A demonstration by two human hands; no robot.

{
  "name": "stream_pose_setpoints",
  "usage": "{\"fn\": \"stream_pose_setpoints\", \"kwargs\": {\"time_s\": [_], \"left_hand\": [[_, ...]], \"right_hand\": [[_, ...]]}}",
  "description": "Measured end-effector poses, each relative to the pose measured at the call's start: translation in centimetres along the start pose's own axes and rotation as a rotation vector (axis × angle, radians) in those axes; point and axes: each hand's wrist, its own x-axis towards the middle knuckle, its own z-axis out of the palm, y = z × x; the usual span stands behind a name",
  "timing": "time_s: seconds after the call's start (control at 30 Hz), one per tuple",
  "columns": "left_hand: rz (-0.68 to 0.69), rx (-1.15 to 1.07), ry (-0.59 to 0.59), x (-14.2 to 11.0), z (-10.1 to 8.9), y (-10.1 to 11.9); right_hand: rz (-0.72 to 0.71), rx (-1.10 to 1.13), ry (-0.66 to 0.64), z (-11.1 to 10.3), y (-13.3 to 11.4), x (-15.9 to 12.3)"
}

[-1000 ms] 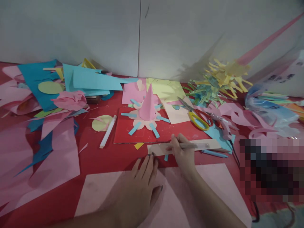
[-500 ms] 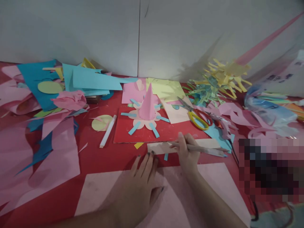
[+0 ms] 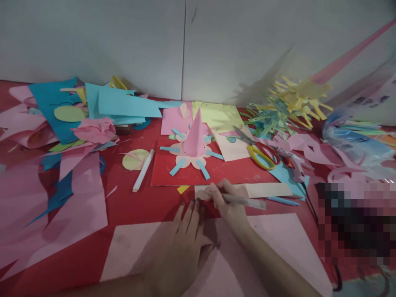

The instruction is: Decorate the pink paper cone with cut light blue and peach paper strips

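Note:
A narrow cream paper strip (image 3: 267, 190) lies on the red tabletop, just in front of a red board. My left hand (image 3: 177, 243) rests flat, fingers spread, with its fingertips at the strip's left end. Pinched in my right hand (image 3: 230, 208) is a pale pen (image 3: 247, 201), slightly blurred. That hand sits over the left part of the strip and hides the pen's tip. Beyond it, a pink paper cone (image 3: 195, 138) stands on a cream flower shape with blue paper tabs around it. Under my forearms lies a large pale pink sheet (image 3: 133, 243).
Scissors with yellow and red handles (image 3: 261, 156) and a pink glue gun (image 3: 297, 169) lie to the right. A white glue stick (image 3: 144, 171) is left of the red board (image 3: 216, 175). Pink paper scraps (image 3: 83, 185) cover the left side. A wall (image 3: 93, 41) closes the back.
My right hand has moved left along the strip with the pen, closer to my left fingertips. My left hand stays in place. The whole view has shifted slightly.

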Motion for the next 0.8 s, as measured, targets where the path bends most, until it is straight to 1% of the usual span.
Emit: {"fn": "stream_pose_setpoints", "kwargs": {"time_s": [0.13,0.3,0.4,0.5,0.57,0.6,0.7,0.73,0.8], "left_hand": [[0.025,-0.004,-0.023,0.1,0.2,0.0],[-0.002,0.021,0.027,0.0,0.4,0.1],[0.001,0.022,0.018,-0.1,0.4,0.1],[-0.024,-0.009,0.007,-0.1,0.5,0.3],[-0.038,-0.029,0.009,-0.1,0.6,0.3],[-0.039,-0.031,0.011,-0.1,0.6,0.3],[-0.006,-0.014,0.015,0.1,0.4,0.2],[0.006,-0.006,0.015,0.1,0.4,0.1],[0.016,0.006,0.014,0.1,0.3,0.0]], "right_hand": [[0.000,0.046,-0.065,0.5,0.1,-0.5],[-0.003,0.018,-0.085,0.5,0.3,-0.1],[-0.012,-0.024,-0.094,0.4,0.4,-0.1],[-0.005,-0.005,-0.092,0.5,0.2,-0.3],[-0.022,-0.001,-0.023,0.4,0.0,-0.2],[-0.068,-0.016,0.043,0.1,0.0,0.0],[-0.284,-0.127,0.262,-1.4,0.4,0.9],[-0.320,-0.180,0.290,-2.1,0.7,1.3],[-0.300,-0.315,0.294,-3.7,1.7,2.0]]}}
